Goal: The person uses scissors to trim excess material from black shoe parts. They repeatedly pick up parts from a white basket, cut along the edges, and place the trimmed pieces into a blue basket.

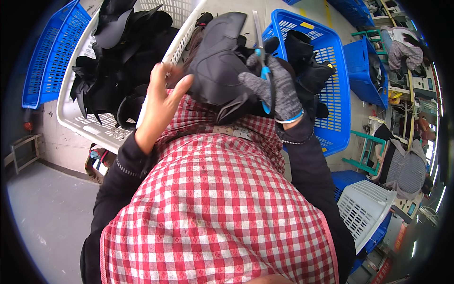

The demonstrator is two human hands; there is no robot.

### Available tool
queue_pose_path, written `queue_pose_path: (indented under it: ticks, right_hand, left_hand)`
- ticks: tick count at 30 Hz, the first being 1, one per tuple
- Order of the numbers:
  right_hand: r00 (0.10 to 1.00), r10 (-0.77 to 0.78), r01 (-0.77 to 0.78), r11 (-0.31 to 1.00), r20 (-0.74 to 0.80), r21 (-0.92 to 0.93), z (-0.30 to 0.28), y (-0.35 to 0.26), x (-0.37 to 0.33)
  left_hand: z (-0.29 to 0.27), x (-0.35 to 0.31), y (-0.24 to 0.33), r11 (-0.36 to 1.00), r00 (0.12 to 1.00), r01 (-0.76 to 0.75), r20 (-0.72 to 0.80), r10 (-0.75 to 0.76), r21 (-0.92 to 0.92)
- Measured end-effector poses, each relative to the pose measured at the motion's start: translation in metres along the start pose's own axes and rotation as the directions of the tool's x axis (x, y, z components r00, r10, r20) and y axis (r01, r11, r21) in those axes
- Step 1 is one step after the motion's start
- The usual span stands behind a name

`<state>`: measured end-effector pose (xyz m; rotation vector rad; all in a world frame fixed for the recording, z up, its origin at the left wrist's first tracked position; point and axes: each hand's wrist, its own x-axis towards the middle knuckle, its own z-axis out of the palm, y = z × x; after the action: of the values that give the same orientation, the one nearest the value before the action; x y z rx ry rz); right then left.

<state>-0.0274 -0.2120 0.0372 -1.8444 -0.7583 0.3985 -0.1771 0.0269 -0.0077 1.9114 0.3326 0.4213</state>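
Note:
My right hand [281, 90], in a grey knit glove, is closed round scissors [266, 71] with blue handles, their blades pointing up and away from me. A black moulded piece [215, 59], possibly a boot upper or liner, lies over my lap. Its right side meets the gloved fingers; whether they also grip it is hidden. My bare left hand [161, 97] is open at the piece's left edge, thumb and fingers apart, fingertips blurred. I cannot tell whether it touches the piece.
To the left stands a white basket [78, 120] heaped with similar black pieces [125, 52]. Close on the right, a blue basket [343, 118] holds more. Blue crates [56, 52] stand far left, and a grey-white basket [366, 203] lies at lower right.

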Motion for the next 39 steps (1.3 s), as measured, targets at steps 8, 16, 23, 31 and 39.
queue_pose_path:
  ticks: [8, 16, 23, 31, 39]
  right_hand:
    - [0.947, -0.204, 0.232, 0.969, -0.246, 0.089, 0.052, -0.049, -0.007]
    - [0.923, 0.287, -0.363, 0.42, 0.258, 0.832, 0.007, -0.016, -0.04]
    - [0.825, 0.232, -0.494, 0.74, 0.516, 0.457, -0.011, -0.021, -0.07]
    - [0.65, 0.337, -0.76, 0.292, 0.681, 0.581, -0.031, -0.011, -0.059]
    - [0.864, 0.266, -0.411, 0.864, 0.427, 0.292, -0.009, 0.015, -0.063]
  left_hand:
    - [0.004, 0.009, 0.045, 0.593, 0.892, 0.447, 0.288, -0.347, -0.67]
    - [-0.068, 0.127, 0.09, 0.869, 0.869, -0.219, 0.494, -0.033, 0.443]
    - [-0.052, 0.14, 0.023, 0.708, 0.823, 0.482, 0.544, -0.164, -0.516]
    - [-0.057, 0.127, 0.021, 0.989, 0.774, 0.117, 0.616, -0.147, 0.089]
    - [-0.007, 0.067, 0.041, 0.945, 0.957, -0.286, -0.012, 0.291, 0.16]
